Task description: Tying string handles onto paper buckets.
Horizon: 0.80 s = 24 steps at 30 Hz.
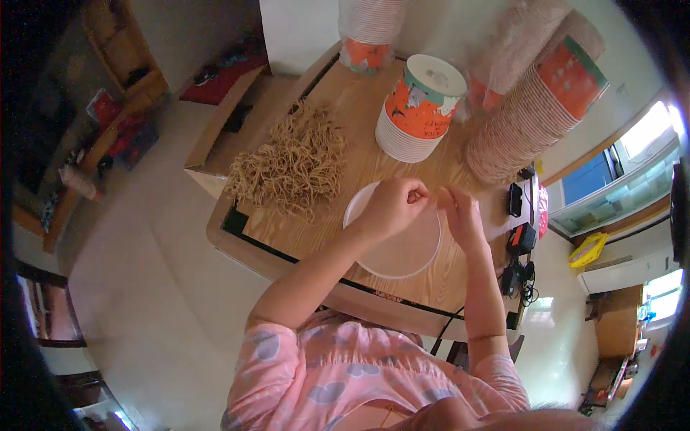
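Note:
Over a round, white-rimmed tub or lid [397,277] at the table's near edge, both my hands are close together with bent fingers. My left hand [397,207] is curled, thumb against fingers. Just right of it, my right hand [461,214] pinches with its fingertips. Something thin and tan seems to run between the fingertips, too small to name. A loose heap of tan twine [295,161] lies left of my hands. Beyond them stands an upside-down stack of orange, green and white paper tubs [415,118].
Tall stacks of paper tubs [528,108] lean at the back right, and a wrapped tub stack [368,39] stands at the far edge. Black adapters and cables [519,241] sit along the right edge of the wooden table [273,230]. An open cardboard box [237,122] adjoins the table's left side.

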### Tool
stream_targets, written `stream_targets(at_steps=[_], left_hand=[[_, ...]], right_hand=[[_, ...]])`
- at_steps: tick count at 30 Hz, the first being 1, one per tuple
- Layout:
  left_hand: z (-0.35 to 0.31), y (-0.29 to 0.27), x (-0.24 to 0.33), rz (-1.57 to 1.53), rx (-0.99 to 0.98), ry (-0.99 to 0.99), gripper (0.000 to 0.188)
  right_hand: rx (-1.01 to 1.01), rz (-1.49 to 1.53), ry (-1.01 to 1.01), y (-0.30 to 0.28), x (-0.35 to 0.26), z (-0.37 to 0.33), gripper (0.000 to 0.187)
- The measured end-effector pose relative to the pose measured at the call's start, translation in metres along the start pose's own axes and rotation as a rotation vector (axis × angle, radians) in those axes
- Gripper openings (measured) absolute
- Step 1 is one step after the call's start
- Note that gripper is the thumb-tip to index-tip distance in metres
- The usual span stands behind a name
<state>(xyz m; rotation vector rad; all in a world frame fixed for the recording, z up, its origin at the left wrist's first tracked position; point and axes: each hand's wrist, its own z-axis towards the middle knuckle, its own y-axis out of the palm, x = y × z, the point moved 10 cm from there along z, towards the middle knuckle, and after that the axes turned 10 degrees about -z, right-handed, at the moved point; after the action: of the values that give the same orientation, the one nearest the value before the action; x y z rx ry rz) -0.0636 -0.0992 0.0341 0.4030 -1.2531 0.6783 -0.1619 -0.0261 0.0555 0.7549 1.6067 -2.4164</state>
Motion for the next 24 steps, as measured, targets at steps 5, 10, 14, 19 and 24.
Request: stream_targets(at_steps=[5,10,14,19,24], left_hand=[[-0.001,0.0,-0.019,0.183,-0.078,-0.071,0.01],[-0.009,0.007,-0.027,0.273,-0.141,-0.134,0.01],[-0.015,0.011,-0.031,0.224,-0.201,-0.176,0.012],[-0.024,0.018,-0.036,0.262,-0.279,-0.177,0.011],[-0.029,0.016,-0.037,0.254,-0.242,-0.118,0.01]], right_hand=[[-0.109,0.266,0.231,0.028,0.029,-0.018,0.009],[-0.011,0.433,0.278,0.033,0.027,-0.054,0.013],[0.023,0.518,0.307,0.038,0.021,-0.069,0.014],[0.009,0.65,0.393,0.05,0.022,-0.081,0.015],[0.037,0.659,0.32,0.051,0.023,-0.079,0.013]])
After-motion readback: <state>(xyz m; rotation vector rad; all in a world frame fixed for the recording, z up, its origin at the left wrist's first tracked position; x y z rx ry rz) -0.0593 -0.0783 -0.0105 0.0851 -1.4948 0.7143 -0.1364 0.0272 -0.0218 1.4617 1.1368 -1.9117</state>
